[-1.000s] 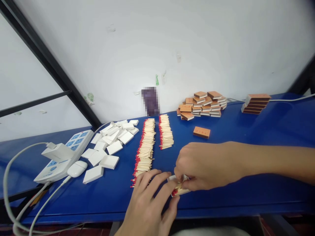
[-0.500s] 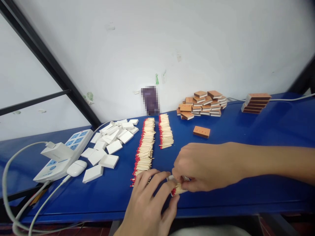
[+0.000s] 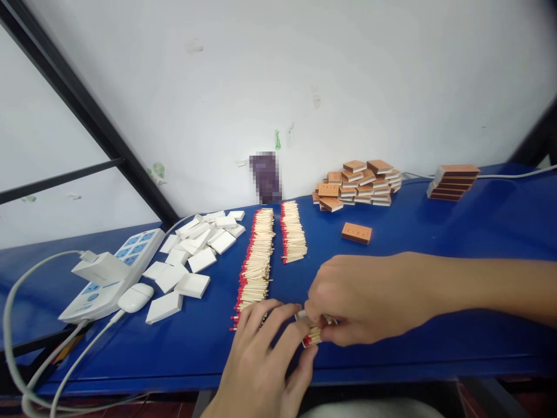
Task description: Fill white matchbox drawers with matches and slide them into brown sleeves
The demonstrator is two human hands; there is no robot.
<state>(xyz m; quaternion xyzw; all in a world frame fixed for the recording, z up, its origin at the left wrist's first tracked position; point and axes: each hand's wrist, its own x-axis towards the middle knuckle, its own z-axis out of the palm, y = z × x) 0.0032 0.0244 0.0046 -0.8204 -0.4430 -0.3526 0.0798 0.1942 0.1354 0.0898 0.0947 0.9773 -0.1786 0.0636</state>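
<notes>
Small white cardboard tray of red-tipped matches (image 3: 314, 332) sits at blue table's (image 3: 435, 244) near edge, pinched between left hand (image 3: 261, 360) and right hand (image 3: 365, 296) fingertips. Match heads point near-left, long axis probably diagonal; mostly hidden.

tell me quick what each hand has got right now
Left hand: closed on the left end of the small white cardboard tray of red-tipped matches.
Right hand: pinched on the same tray from above; its fingertips are hidden.
</notes>
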